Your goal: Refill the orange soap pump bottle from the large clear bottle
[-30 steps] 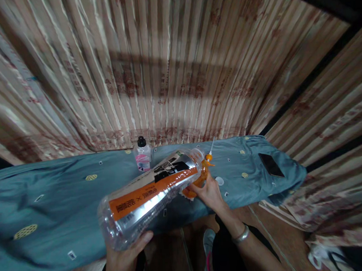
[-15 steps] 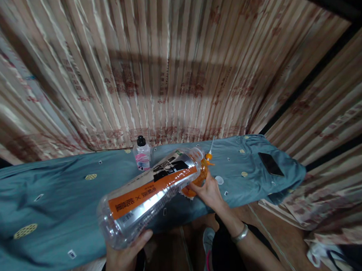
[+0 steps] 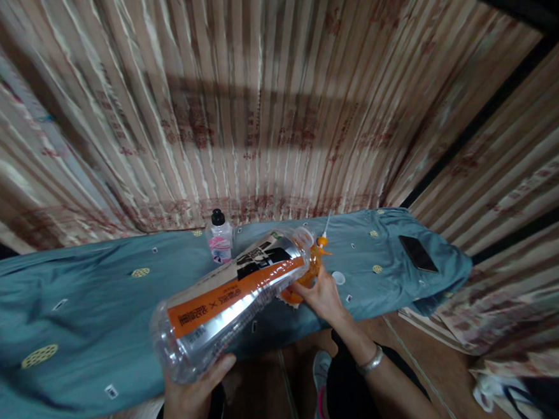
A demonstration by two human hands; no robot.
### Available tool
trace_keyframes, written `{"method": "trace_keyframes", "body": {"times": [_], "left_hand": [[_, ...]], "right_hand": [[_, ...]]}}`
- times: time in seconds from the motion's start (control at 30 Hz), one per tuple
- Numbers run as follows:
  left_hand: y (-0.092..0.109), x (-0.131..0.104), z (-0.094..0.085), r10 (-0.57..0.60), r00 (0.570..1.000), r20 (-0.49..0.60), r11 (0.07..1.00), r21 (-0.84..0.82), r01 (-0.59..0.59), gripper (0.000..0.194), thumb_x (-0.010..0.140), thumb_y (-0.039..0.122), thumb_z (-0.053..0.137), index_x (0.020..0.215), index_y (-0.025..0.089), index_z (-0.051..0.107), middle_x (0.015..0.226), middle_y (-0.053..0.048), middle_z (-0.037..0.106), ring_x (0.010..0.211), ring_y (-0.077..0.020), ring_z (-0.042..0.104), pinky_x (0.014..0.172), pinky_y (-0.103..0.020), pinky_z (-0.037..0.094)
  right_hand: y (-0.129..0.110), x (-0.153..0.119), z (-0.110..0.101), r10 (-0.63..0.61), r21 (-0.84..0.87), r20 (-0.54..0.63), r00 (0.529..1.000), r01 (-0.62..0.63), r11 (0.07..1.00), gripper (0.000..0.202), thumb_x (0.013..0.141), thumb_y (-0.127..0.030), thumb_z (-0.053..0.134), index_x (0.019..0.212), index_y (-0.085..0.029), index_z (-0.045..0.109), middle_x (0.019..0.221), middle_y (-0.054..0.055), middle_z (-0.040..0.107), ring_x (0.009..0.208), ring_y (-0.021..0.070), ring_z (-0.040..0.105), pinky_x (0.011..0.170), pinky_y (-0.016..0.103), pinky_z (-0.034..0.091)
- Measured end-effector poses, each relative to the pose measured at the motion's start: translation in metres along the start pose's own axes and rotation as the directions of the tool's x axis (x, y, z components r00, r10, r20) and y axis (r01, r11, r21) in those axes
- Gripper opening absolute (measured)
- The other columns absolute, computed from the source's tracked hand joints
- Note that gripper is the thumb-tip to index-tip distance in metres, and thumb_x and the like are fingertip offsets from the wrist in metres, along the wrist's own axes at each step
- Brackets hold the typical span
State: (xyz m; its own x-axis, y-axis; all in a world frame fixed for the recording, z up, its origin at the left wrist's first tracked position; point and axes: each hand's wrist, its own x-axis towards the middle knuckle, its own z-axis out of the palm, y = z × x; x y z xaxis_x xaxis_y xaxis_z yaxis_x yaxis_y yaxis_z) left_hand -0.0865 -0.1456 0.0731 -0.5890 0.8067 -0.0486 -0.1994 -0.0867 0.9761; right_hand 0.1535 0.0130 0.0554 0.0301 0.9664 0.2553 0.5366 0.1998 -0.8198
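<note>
My left hand (image 3: 196,384) is closed round the base of a large clear plastic bottle (image 3: 237,295) with an orange and silver label. The bottle is tilted, its neck pointing up and right over a smaller orange see-through bottle (image 3: 292,293). My right hand (image 3: 321,294) grips that orange bottle, which is partly hidden behind the large one and my fingers. Just beyond lies an orange spray head (image 3: 322,241) with a white tube. A round white cap (image 3: 338,278) rests to the right of my right hand. Whether liquid is flowing cannot be made out.
A small clear bottle with a black cap (image 3: 220,239) stands at the back of the teal cloth (image 3: 99,311). A dark phone (image 3: 417,253) lies at the right end. Pleated patterned curtains (image 3: 253,109) hang behind and to the right.
Almost nothing differs; both hands keep hold of their bottles in nearly the same place. The large bottle has rolled very slightly, its label lettering shifted.
</note>
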Motion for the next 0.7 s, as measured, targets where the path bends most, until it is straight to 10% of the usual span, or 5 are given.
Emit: {"method": "trace_keyframes", "body": {"times": [0.33,0.7], "left_hand": [[-0.002,0.016,-0.02,-0.103,0.984,0.146,0.993,0.073,0.093,0.079,0.056,0.044,0.108,0.13,0.031,0.084,0.122,-0.009,0.086,0.112,-0.04,0.084,0.102,-0.055,0.068],[-0.006,0.008,-0.011,-0.044,0.996,0.077,0.999,0.002,0.044,0.065,0.06,0.036,0.108,0.121,0.033,0.085,0.114,-0.004,0.087,0.119,-0.0371,0.082,0.11,-0.051,0.065]], "right_hand": [[0.0,0.0,0.0,0.037,-0.015,0.006,0.999,-0.037,0.999,0.075,0.074,-0.058,0.089,0.134,-0.02,0.064,0.118,0.017,0.087,0.111,0.0412,0.085,0.095,0.05,0.068],[0.002,0.0,0.002,0.027,-0.011,-0.005,1.0,-0.027,1.0,0.076,0.074,-0.059,0.09,0.134,-0.02,0.065,0.118,0.017,0.087,0.112,0.0418,0.085,0.096,0.051,0.067]]}}
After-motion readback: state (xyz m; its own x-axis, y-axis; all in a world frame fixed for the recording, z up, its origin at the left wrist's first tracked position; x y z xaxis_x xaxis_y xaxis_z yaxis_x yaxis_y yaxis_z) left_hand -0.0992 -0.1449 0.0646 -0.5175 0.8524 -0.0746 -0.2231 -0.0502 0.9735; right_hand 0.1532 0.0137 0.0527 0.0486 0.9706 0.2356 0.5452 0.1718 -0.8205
